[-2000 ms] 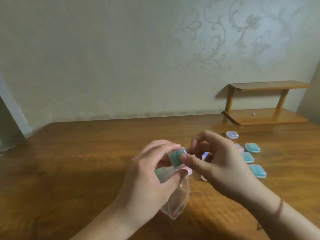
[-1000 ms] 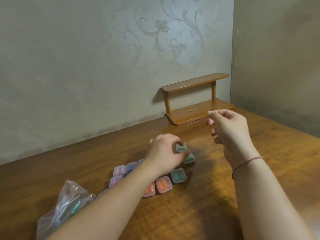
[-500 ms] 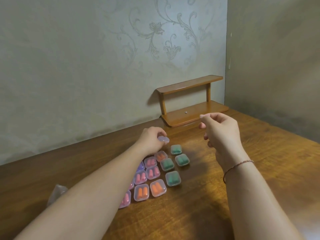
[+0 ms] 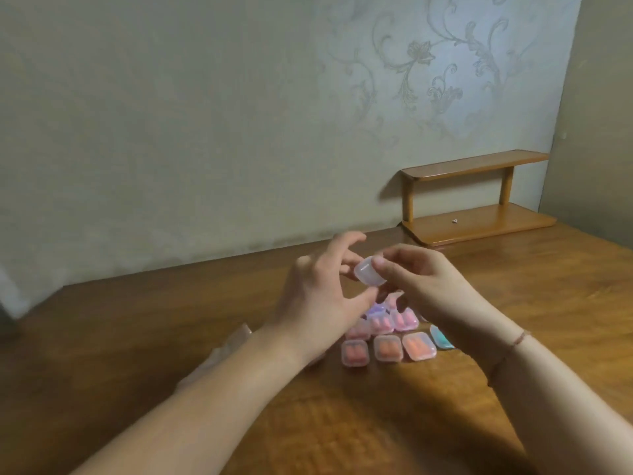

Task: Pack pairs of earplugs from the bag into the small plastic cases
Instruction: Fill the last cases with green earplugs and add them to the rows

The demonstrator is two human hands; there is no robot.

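Note:
A small clear plastic case (image 4: 369,275) is held above the table between both hands, and no coloured earplug shows inside it. My left hand (image 4: 318,296) holds its left side with curled fingers and the thumb below. My right hand (image 4: 423,279) pinches its right side, thumb on top. Beneath the hands lie several shut cases in rows: orange-filled ones (image 4: 387,348) at the front, pink-filled ones (image 4: 405,319) behind, and a teal one (image 4: 442,337) partly hidden by my right forearm. The clear plastic bag (image 4: 222,353) lies behind my left forearm, mostly hidden.
The wooden table (image 4: 565,303) runs to the wall at the back. A small two-tier wooden shelf (image 4: 479,197) stands at the back right corner with a tiny object on its lower board.
My left hand set the teal-filled case down among the rows, picked up a clear case from the far end and brought it back. My right hand has closed in and taken hold of it too.

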